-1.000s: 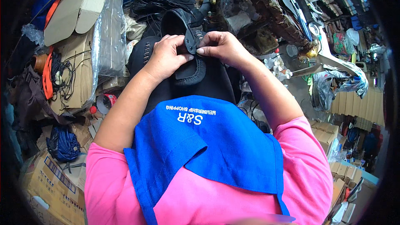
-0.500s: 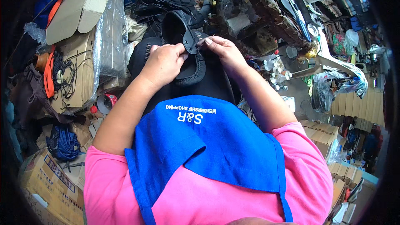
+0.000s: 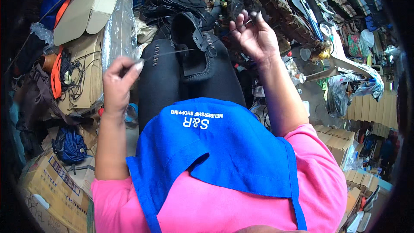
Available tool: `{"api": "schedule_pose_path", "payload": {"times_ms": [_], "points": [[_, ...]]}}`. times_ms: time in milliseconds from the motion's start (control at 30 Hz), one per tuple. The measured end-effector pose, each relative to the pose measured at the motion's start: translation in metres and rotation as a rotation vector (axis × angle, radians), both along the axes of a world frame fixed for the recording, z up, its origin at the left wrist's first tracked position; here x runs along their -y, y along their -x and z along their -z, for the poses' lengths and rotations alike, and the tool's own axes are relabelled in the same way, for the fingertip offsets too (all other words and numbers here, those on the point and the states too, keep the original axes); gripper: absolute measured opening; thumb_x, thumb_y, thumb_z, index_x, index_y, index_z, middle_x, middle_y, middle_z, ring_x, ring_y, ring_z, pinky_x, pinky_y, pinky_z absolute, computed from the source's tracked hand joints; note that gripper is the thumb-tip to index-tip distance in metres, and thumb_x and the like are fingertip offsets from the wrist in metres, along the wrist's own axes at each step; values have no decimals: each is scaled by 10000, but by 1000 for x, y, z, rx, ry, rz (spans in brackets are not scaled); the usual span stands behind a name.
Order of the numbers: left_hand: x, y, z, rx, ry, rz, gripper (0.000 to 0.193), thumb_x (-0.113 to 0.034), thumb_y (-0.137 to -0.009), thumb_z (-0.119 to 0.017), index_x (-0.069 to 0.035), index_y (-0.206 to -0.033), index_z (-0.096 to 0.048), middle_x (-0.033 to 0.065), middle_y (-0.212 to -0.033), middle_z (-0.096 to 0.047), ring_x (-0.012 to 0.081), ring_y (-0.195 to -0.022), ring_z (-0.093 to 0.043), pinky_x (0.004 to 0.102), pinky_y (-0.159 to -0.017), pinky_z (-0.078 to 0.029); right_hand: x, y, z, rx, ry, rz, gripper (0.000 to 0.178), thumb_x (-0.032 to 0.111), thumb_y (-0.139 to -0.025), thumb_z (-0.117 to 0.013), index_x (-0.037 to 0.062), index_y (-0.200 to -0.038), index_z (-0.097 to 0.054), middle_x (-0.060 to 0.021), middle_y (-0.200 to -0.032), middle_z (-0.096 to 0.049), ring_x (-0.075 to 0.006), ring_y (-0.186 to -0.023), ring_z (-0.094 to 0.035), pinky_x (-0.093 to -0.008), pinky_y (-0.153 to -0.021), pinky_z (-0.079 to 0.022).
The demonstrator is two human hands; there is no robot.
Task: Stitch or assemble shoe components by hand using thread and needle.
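So there's one black shoe upper [image 3: 196,47] sitting on the person's lap, resting on dark trousers just above a blue apron [image 3: 215,155]. Two hands are up, well apart, one either side of it. The left hand [image 3: 116,82] has its grip pinched tight, thumb and fingertips closed on a thin thread [image 3: 168,54] that runs across to the shoe. The right hand [image 3: 254,36] is half open, fingers loosely curled, with another thin strand caught at its fingertips. Behind it sits one stack of black soles [image 3: 172,2], plus one pale cardboard box [image 3: 86,11] off to the left.
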State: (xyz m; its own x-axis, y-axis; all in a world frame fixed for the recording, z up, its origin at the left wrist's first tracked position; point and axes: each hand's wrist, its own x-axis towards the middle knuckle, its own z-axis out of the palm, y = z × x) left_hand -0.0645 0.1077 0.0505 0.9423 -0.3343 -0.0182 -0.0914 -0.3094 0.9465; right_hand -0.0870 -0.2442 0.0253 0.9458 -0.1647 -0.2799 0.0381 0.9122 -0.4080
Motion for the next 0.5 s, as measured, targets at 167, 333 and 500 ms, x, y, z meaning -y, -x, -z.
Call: {"api": "schedule_pose_path", "payload": {"times_ms": [167,333,500], "points": [[64,-3,-11,-407,1017,347,129,-161,-907,-579,-37,-875,-572,100,-885,-640,210,-933,-624,305,-852,-469,-28,-2,-48,367,457,-543,260,309,-956,-492,69,-958,-591,-71,-817,-601,-185,-801,-576,-373,-861,-444],[53,-11,3,400,-242,275,131,-170,-913,-533,-46,-872,-531,109,-740,-610,269,-704,-617,396,-611,-459,-28,31,-39,48,2100,-652,342,339,-902,-570,46,-1074,-606,-103,-919,-664,-227,-857,-631,-350,-757,-484],[12,-10,33,782,-583,253,90,-127,-854,-574,-59,-813,-533,164,-703,-583,359,-679,-577,441,-616,-450,5,43,-8,97,2383,-582,309,358,-881,-553,52,-843,-576,-172,-715,-597,-384,-737,-589,-474,-663,-467]]}}
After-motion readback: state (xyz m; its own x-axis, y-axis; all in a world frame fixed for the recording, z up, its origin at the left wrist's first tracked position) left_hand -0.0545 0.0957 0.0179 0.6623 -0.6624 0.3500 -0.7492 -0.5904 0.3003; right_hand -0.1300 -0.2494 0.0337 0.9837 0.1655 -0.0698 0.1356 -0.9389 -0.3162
